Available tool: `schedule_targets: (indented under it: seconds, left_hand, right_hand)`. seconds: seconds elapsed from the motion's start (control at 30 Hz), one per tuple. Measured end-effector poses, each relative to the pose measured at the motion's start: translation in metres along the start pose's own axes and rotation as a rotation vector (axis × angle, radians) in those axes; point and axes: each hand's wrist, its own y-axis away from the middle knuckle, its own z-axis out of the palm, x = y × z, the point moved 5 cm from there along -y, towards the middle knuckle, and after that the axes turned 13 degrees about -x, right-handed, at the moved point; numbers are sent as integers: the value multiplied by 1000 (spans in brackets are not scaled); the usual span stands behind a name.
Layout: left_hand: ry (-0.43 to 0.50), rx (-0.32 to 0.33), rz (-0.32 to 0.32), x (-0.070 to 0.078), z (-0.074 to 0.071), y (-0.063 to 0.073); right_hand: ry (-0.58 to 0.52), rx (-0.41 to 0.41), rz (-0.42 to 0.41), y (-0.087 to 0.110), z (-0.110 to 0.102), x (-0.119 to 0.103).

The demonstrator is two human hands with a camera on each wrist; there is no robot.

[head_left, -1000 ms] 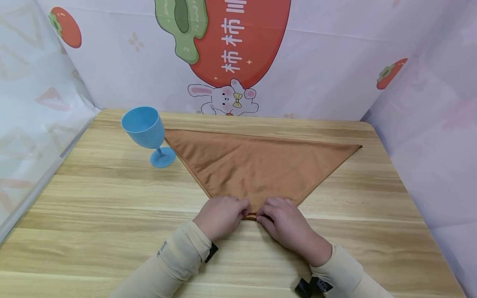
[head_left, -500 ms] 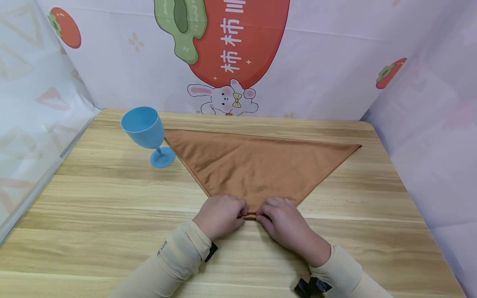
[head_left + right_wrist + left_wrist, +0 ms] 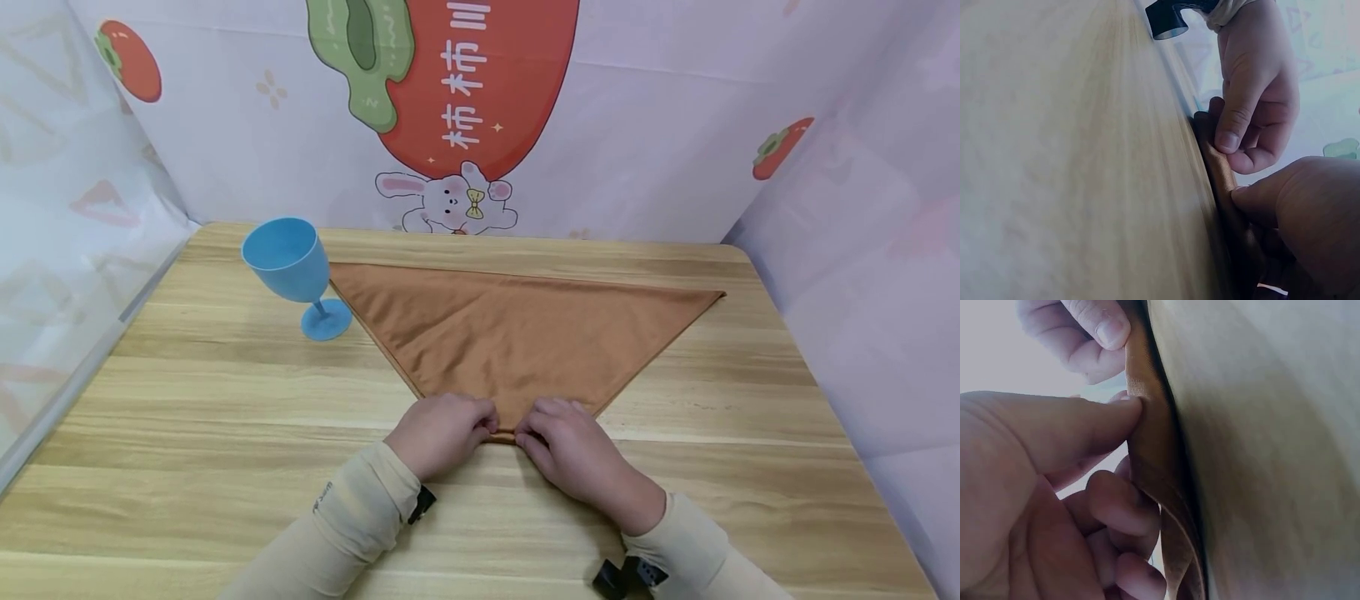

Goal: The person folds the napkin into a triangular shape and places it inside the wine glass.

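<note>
A brown cloth napkin point(image 3: 517, 342) lies on the table as a wide triangle, its long edge at the back. The near corner is folded over into a narrow roll. My left hand point(image 3: 444, 433) pinches this rolled edge on its left part, and my right hand point(image 3: 573, 454) pinches it a short way to the right. In the left wrist view the left thumb point(image 3: 1094, 425) presses the front of the fold, the other fingers curled behind. The right wrist view has both thumbs on the brown roll point(image 3: 1225, 172), close over the wood.
A blue plastic goblet point(image 3: 288, 258) stands upright at the back left, right beside the napkin's left corner. The wood-grain table point(image 3: 225, 417) ends at a printed backdrop point(image 3: 637, 150) behind it, with white sheets at both sides.
The left hand's fingers have shifted slightly on the rolled edge. The right hand and the napkin look nearly the same; the whole head view has drifted a little.
</note>
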Motion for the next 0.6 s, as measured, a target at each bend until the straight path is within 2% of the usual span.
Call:
schedule_targets:
  seconds: [0.33, 0.5, 0.6]
  left_hand:
    - [-93, 39, 11, 5, -2, 4]
    - [-160, 93, 43, 7, -3, 5]
    - [-170, 96, 59, 7, -3, 5]
  right_hand:
    - [3, 5, -6, 0, 0, 0]
    - [6, 5, -3, 0, 0, 0]
    - [12, 16, -9, 0, -1, -2]
